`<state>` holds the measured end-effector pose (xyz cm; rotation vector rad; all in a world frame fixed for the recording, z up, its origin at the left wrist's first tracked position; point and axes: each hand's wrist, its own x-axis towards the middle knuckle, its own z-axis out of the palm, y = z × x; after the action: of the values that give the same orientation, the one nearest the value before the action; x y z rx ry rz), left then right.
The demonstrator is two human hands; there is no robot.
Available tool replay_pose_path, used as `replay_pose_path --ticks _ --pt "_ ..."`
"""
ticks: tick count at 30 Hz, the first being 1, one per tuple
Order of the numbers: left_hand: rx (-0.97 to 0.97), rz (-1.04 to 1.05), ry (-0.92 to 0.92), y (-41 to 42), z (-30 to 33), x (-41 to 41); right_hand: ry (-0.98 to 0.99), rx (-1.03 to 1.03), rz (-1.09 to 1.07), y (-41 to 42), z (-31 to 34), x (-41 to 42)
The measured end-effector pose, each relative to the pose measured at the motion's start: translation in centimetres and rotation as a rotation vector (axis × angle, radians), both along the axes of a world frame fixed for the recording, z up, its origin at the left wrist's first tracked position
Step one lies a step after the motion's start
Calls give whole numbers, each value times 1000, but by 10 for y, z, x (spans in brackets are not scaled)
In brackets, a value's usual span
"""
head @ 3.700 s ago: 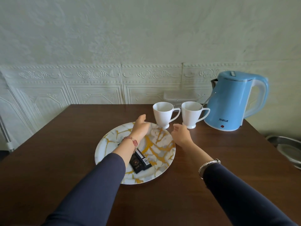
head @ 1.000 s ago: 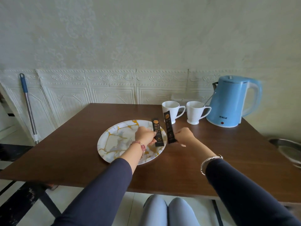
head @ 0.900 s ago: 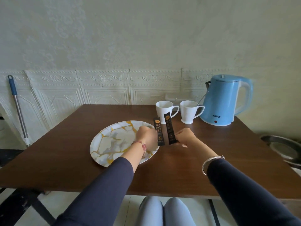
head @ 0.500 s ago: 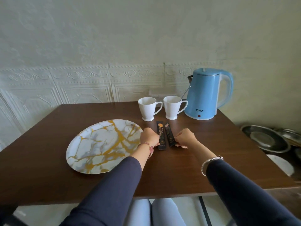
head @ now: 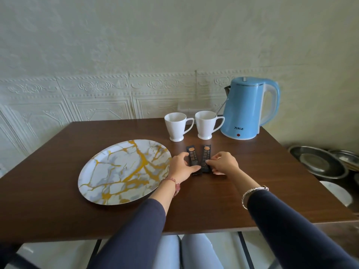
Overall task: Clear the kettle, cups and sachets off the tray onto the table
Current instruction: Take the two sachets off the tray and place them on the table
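Observation:
Two black sachets lie flat and side by side on the brown table (head: 213,206), just right of the marbled white-and-gold tray (head: 116,171), which has nothing on it. My left hand (head: 181,168) pinches the near end of the left sachet (head: 192,157). The near end of the right sachet (head: 206,155) sits between the fingertips of my right hand (head: 224,164). Behind the sachets stand two white cups (head: 175,126) (head: 206,124) on the table, handles to the right. The blue kettle (head: 246,111) stands at the back right corner.
The table's far edge meets a white embossed wall. Metal basins (head: 316,162) and a white dish (head: 338,193) sit lower, beyond the right table edge. My knees show under the near edge.
Both hands carried the sachets off the tray to the right and laid them flat on the table before the cups. The camera view shifted right and closer.

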<state>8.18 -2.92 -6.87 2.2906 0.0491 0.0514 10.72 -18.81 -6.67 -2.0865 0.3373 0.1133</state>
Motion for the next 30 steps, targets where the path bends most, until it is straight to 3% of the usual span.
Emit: replay_pose_path --ticks 17,23,30 --pt "-20 75 34 -3 1 20 154 118 -78 -3 10 16" --pt "-63 102 69 -3 3 18 109 123 -104 1 8 12" --pt "-259 123 146 5 10 7 -38 141 -112 11 15 -12"
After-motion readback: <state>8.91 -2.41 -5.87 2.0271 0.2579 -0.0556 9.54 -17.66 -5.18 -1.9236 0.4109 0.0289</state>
